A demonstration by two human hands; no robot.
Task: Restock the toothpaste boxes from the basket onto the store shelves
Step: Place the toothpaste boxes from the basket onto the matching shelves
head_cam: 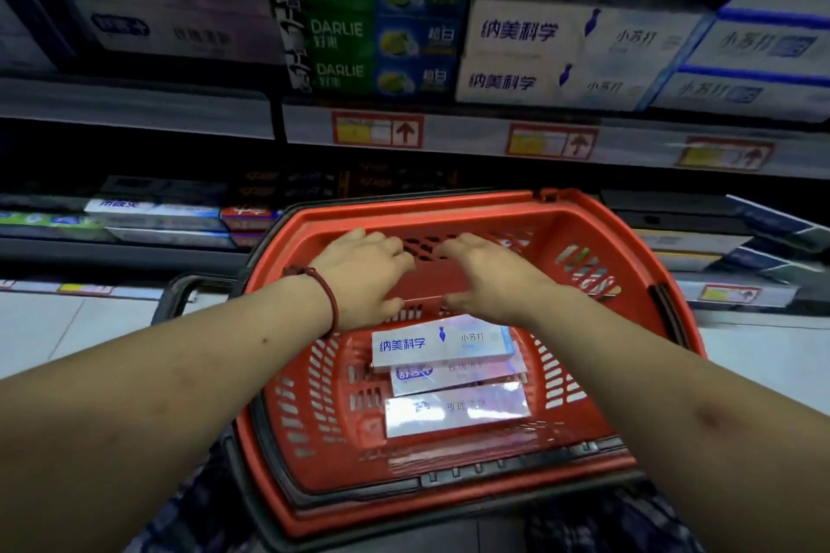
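Red toothpaste box [432,283] at far end of basket [629,233], left hand [364,278] and right hand [487,278] gripping its ends. Three boxes [442,346] remain near side; none of these on the shelf [471,132] yet.

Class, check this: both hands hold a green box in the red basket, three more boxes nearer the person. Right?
No: the head view shows the box held by the left hand and right hand is red, not green. It lies in the red basket, three more boxes nearer the person.
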